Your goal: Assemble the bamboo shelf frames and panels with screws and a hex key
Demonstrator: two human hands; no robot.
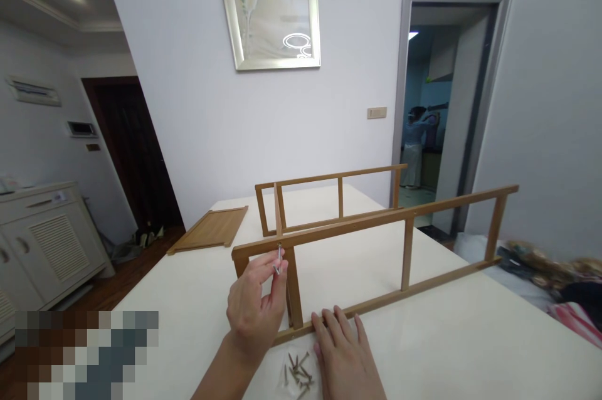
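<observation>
My left hand [258, 300] pinches a thin silver hex key [279, 257], its upper end at a joint in the top rail of a wooden frame. That frame [348, 228] stands on its long side, with crossbars between two rails. A board connects it to a second, similar frame [341, 198] behind. My right hand [348, 353] lies with fingers outstretched and slightly apart over the bottom rail. Between my wrists, several screws [298, 373] lie on a clear plastic bag, close to my right thumb.
A flat wooden panel [211, 229] lies at the left of the white table [451, 325]. Beyond the doorway [399, 99] a person [418, 143] stands in another room. A white cabinet [51, 237] is on the left; cloth items [559, 274] are piled beyond the table's right edge.
</observation>
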